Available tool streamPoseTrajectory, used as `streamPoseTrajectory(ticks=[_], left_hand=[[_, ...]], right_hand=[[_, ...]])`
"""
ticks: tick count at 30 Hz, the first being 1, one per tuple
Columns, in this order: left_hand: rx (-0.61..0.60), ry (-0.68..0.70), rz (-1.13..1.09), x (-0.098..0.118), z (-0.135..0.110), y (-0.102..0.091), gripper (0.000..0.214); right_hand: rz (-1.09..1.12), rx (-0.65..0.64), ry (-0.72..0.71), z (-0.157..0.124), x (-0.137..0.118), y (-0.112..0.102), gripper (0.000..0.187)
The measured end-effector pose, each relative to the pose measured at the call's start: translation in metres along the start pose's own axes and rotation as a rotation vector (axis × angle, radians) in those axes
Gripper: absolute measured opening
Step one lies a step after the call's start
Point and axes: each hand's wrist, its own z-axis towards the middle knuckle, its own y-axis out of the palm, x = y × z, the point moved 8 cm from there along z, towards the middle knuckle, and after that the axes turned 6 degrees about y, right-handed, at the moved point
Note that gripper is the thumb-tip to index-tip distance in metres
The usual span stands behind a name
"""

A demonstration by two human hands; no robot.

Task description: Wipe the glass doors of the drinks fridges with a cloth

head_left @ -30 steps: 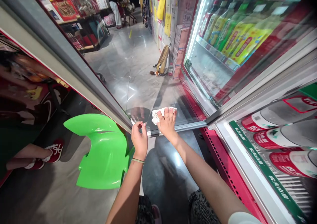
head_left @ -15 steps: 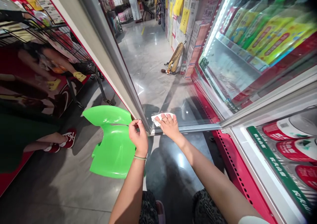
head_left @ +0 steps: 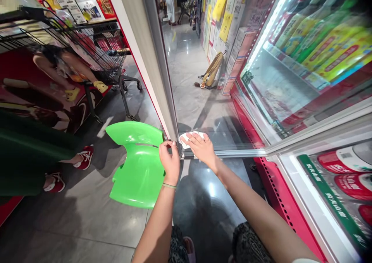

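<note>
1. Biggest worry, imo: the white cloth (head_left: 183,140) could slide out from under the fingers, since it looks pressed flat, not gripped. It's at the bottom of the glass pane (head_left: 203,112), near the corner.
2. The door looks open, so a hard push could swing it. The green chair (head_left: 139,174) sits right by the door frame (head_left: 158,81), so they might bump, maybe catching the left fingers between them.
3. Right hand (head_left: 205,150): opened out nearly flat, fingers extended over the cloth, just above the bottom rail (head_left: 226,153).
4. Left hand (head_left: 170,160): half curled, thumb and fingertips close together at the frame's lower corner. Can't tell if it's gripping the edge, holding something small or just resting there.
</note>
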Motion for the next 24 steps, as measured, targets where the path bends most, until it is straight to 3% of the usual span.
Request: streamPoseTrajectory(ticks=[3, 8, 13, 19, 24], left_hand=[[0.056, -0.046, -0.029, -0.003, -0.001, 0.001, 0.021], [0.080, -0.029, -0.006, 0.007, -0.006, 0.006, 0.022], [0.005, 0.072, -0.029, 0.026, -0.015, 0.023, 0.019], [-0.046, 0.119, -0.083, 0.038, -0.022, 0.047, 0.018], [-0.051, 0.069, -0.115, 0.043, -0.023, 0.061, 0.020]], right_hand=[[-0.020, 0.011, 0.054, 0.000, 0.008, -0.004, 0.062], [0.069, -0.102, 0.022, -0.008, 0.026, -0.007, 0.055], [-0.055, 0.119, 0.228, -0.014, 0.071, -0.032, 0.050], [-0.237, 0.290, -0.049, -0.044, 0.092, -0.043, 0.053], [-0.366, 0.445, 0.125, -0.054, 0.134, -0.068, 0.056]])
